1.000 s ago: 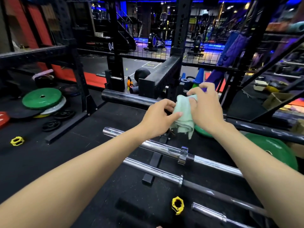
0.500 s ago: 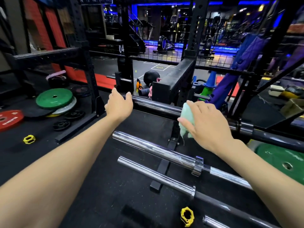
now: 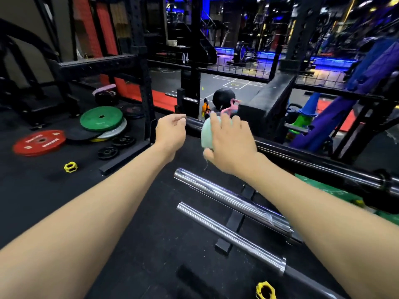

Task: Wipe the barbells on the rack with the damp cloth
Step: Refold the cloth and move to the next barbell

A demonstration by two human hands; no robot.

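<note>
Two hands reach toward the dark barbell (image 3: 302, 160), farthest on the floor rack. My right hand (image 3: 231, 145) wraps the pale green damp cloth (image 3: 206, 134) around its left sleeve; my left hand (image 3: 170, 132) hovers just beside, loosely curled, holding nothing. Best, I judge, to grip snugly and slide lengthwise. No containers visible.
</note>
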